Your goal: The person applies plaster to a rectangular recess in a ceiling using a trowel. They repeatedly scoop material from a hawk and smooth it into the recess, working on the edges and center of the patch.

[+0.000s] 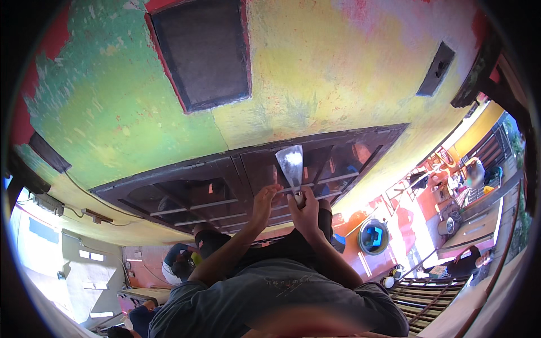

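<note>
My right hand (306, 213) is closed around the handle of a scraper (291, 163). Its wide, shiny metal blade points up and away from me, flaring toward its far edge. Just to the left, my left hand (264, 204) is raised with its fingers apart and pointing toward the scraper, and I see nothing held in it. Both hands are in front of a dark brown window frame (239, 169) with glass panes and pale bars. Beyond it rises a painted wall (315, 84), yellow and green, with worn and flaking patches.
A dark panel (204, 53) edged in red is set in the wall, with a smaller dark plate (436, 69) to its right. At lower right stand a round tub (373, 236) with blue things inside and a slatted bamboo structure (428, 301). Other people (179, 262) are lower left.
</note>
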`<state>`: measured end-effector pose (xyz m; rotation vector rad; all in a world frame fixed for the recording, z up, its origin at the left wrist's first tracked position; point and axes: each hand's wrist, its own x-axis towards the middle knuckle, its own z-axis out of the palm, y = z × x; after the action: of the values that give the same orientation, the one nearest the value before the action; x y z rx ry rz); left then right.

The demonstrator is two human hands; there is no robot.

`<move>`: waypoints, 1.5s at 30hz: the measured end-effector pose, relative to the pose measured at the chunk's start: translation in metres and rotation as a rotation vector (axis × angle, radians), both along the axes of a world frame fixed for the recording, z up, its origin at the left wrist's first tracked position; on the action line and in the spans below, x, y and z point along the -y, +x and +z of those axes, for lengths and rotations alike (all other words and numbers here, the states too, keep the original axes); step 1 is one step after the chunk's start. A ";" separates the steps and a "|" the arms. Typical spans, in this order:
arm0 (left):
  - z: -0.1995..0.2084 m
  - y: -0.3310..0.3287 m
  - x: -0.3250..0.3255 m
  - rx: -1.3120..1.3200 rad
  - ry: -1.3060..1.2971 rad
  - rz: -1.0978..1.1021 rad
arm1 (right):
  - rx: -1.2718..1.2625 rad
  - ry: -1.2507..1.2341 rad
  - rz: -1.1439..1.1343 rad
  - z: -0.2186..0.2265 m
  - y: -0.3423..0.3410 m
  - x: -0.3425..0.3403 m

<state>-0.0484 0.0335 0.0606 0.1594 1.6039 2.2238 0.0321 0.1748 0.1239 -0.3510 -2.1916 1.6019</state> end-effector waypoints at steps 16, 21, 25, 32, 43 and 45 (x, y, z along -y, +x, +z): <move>-0.024 0.053 -0.055 0.508 0.416 -0.622 | 0.002 0.272 -0.550 -0.096 0.004 0.001; 0.001 0.064 -0.053 0.555 0.330 -0.492 | -0.111 0.023 -0.440 -0.096 -0.010 -0.034; 0.031 0.051 -0.015 0.556 0.480 -0.642 | 0.000 0.074 -0.463 -0.093 -0.005 -0.102; -0.026 0.042 -0.029 0.619 0.109 -0.283 | -0.172 0.167 -0.172 -0.075 0.018 -0.003; 0.008 0.049 0.000 0.586 0.396 -0.628 | -0.145 0.116 -0.322 -0.077 0.005 -0.066; -0.002 0.049 -0.004 0.633 0.331 -0.527 | -0.145 -0.041 -0.196 -0.064 0.008 -0.036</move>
<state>0.0001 0.0378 0.0584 -0.0339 0.7475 1.8401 0.0398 0.2110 0.0596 -0.4339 -1.9548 1.5178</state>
